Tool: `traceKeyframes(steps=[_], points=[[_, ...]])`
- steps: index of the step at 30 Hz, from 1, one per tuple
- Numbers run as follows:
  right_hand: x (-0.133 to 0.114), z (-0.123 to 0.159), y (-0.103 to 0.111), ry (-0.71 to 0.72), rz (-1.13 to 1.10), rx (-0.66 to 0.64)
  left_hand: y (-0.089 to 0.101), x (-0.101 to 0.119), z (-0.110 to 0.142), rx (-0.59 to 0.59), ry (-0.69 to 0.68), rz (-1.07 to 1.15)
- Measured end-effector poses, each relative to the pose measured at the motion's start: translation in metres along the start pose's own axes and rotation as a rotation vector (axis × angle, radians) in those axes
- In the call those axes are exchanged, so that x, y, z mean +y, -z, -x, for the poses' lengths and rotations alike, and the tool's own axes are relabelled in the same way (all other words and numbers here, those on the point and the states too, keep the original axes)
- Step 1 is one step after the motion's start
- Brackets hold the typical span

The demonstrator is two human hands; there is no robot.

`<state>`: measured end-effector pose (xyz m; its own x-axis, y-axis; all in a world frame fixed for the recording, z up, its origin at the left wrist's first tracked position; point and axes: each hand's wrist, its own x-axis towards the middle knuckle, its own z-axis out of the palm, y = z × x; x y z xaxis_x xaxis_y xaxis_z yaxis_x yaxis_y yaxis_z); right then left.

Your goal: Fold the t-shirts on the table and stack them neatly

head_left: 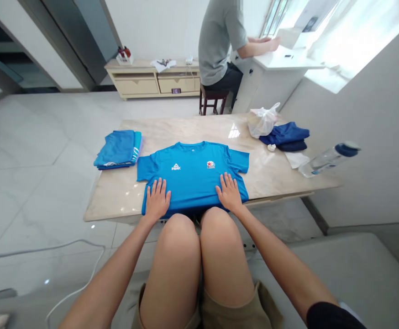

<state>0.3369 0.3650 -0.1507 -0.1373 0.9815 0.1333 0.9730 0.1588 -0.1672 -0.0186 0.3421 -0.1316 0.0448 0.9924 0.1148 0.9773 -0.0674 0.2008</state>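
A blue T-shirt [192, 178] with a white PEAK logo and a small badge lies spread face up on the marble-look table [113, 196]. Its neckline points away from me, and the lower part reaches the table's near edge by my knees. On the shirt's lower left side my left hand [157, 200] rests flat, fingers spread. My right hand [229, 193] lies flat on the lower right side, its fingers also apart. Neither hand grips the cloth. Left of the shirt sits a stack of folded blue clothes [119, 148].
At the table's right are a white plastic bag [263, 119], dark blue folded cloth [286, 135] and a clear water bottle [329, 160] with a blue lid. Beyond, a person in a grey shirt [216, 45] sits at a white counter. A low cabinet [136, 86] stands against the wall.
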Motion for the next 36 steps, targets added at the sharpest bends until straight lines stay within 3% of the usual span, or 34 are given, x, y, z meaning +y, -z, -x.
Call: traceKeyframes(steps=[8, 11, 14, 17, 20, 23, 26, 28, 31, 33, 36], points=[[-0.014, 0.027, 0.03, -0.048, 0.083, -0.185, 0.001, 0.004, 0.042, -0.061, 0.028, -0.055], [-0.018, 0.018, 0.048, -0.051, 0.113, -0.196, 0.003, 0.003, 0.05, -0.047, 0.014, -0.06], [-0.02, -0.006, 0.054, -0.019, 0.085, -0.136, 0.009, 0.002, 0.036, -0.001, -0.02, -0.043], [-0.017, -0.027, 0.04, 0.046, 0.03, -0.019, 0.012, 0.004, 0.006, 0.021, -0.074, -0.002], [-0.012, -0.03, 0.014, 0.021, 0.006, 0.03, 0.003, 0.004, -0.017, 0.033, -0.053, 0.009], [-0.009, -0.022, -0.006, -0.004, 0.003, 0.047, -0.009, 0.004, -0.023, 0.054, -0.01, -0.004], [-0.006, -0.018, -0.008, 0.004, -0.033, 0.073, -0.014, 0.002, -0.021, 0.058, -0.02, -0.006], [0.004, -0.023, -0.001, 0.017, -0.081, 0.077, -0.013, -0.007, -0.021, 0.039, -0.066, 0.005], [0.04, -0.037, 0.015, -0.031, -0.136, 0.112, -0.003, -0.037, -0.023, -0.005, -0.171, 0.04], [0.074, -0.049, 0.026, -0.177, -0.124, 0.172, 0.006, -0.067, -0.024, 0.016, -0.103, 0.044], [0.119, -0.068, 0.036, -0.561, -0.086, 0.194, 0.019, -0.11, -0.022, 0.031, 0.093, 0.07]])
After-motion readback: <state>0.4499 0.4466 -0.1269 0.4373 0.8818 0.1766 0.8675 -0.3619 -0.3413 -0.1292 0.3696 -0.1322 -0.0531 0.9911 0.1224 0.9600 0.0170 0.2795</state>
